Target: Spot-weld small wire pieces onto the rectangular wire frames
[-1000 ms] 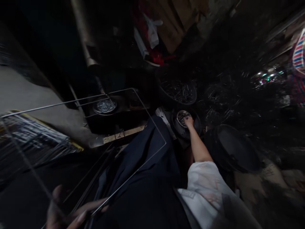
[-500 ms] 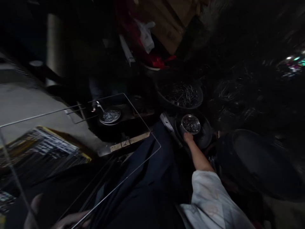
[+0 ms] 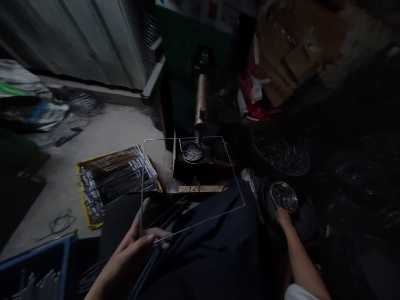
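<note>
My left hand (image 3: 142, 239) grips a thin metal wire bent into a large rectangle, the wire frame (image 3: 240, 189), at its lower left corner. The frame stretches across in front of my lap. Off to the right, my right hand (image 3: 283, 217) is at the near rim of a round, shiny metal bowl (image 3: 295, 201). Small metal pieces (image 3: 283, 195) lie in this bowl. My fingers seem closed on the rim, though they are dark and partly hidden. Behind the wire frame, a machine's upright rod (image 3: 201, 100) stands over a round dish (image 3: 193, 155) of small metal bits.
A yellow-edged crate (image 3: 90, 227) of metal wires lies on the floor at left. A blue crate (image 3: 67, 260) with rods is at lower left. A dark basin (image 3: 308, 164) of wire pieces stands behind the bowl. Cardboard (image 3: 301, 62) leans at the back right.
The view has swung left, bringing the machine and the left floor into sight. My left hand and the wire frame now show more fully. My right hand stays at the bowl.
</note>
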A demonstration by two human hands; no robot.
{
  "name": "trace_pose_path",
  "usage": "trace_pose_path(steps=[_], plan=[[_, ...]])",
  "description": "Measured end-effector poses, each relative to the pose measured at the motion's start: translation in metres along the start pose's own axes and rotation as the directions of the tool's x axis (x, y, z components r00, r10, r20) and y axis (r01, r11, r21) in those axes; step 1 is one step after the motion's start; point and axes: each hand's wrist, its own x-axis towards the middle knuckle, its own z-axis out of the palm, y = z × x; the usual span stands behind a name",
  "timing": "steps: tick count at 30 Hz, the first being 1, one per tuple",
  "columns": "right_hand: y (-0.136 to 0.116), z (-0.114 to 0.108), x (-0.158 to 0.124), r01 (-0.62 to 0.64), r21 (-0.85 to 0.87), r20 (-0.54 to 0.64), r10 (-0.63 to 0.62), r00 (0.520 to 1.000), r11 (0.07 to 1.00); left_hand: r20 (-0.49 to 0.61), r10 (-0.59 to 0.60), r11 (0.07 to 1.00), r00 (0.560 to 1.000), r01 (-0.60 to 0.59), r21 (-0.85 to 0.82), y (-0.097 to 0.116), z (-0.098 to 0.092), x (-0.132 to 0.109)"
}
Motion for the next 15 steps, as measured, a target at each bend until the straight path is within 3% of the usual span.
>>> trace_pose_path(steps=[3,7,10,11,12,15], plan=[[-0.008,-0.038,-0.014,0.061,0.285,-0.040,-0.052,0.998,0.957,0.084,0.042,0.999,0.996,-0.042,-0.010,-0.005,-0.013,0.005],[-0.039,-0.115,-0.066,0.109,0.684,-0.117,-0.039,0.992,0.721,0.184,0.101,0.994,0.978,-0.105,0.013,-0.009,-0.026,0.012],[-0.090,-0.166,-0.114,0.276,0.768,-0.162,-0.243,0.957,0.577,0.247,0.122,0.991,0.961,-0.133,0.031,-0.013,-0.032,0.020],[-0.111,-0.177,-0.127,0.326,0.793,-0.127,-0.384,0.915,0.514,0.260,0.121,0.990,0.958,-0.134,0.032,-0.014,-0.033,0.023],[-0.133,-0.184,-0.136,0.366,0.824,-0.092,-0.534,0.840,0.433,0.271,0.122,0.990,0.955,-0.135,0.032,-0.016,-0.033,0.025],[-0.196,-0.180,-0.147,0.536,0.790,-0.004,-0.872,0.490,0.297,0.288,0.121,0.990,0.950,-0.136,0.033,-0.018,-0.032,0.030]])
